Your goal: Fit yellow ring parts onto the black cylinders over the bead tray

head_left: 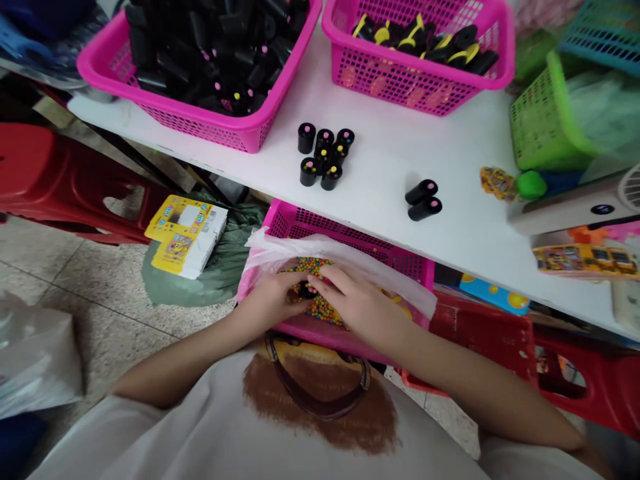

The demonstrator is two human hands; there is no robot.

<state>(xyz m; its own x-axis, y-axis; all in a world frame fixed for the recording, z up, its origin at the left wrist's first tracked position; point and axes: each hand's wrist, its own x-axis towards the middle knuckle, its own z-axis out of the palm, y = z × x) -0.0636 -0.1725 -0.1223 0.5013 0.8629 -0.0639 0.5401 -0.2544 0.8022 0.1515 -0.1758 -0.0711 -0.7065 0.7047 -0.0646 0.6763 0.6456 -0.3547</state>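
In my lap sits a pink basket lined with a whitish plastic bag that holds many tiny coloured balls. Over the balls, my left hand curls its thumb and fingers around a small black cup, mostly hidden by the fingers. My right hand reaches in from the other side, its bent fingertips close together at the cup's mouth. Whatever those fingertips pinch is too small to tell. On the white table ahead stand several black cups with pink or yellow bits on top.
A pink basket full of black cylinders stands back left. Another pink basket holds black pieces with yellow parts. Two black cylinders lie further right. A green basket and a pale fan stand at the right; red stools flank the table.
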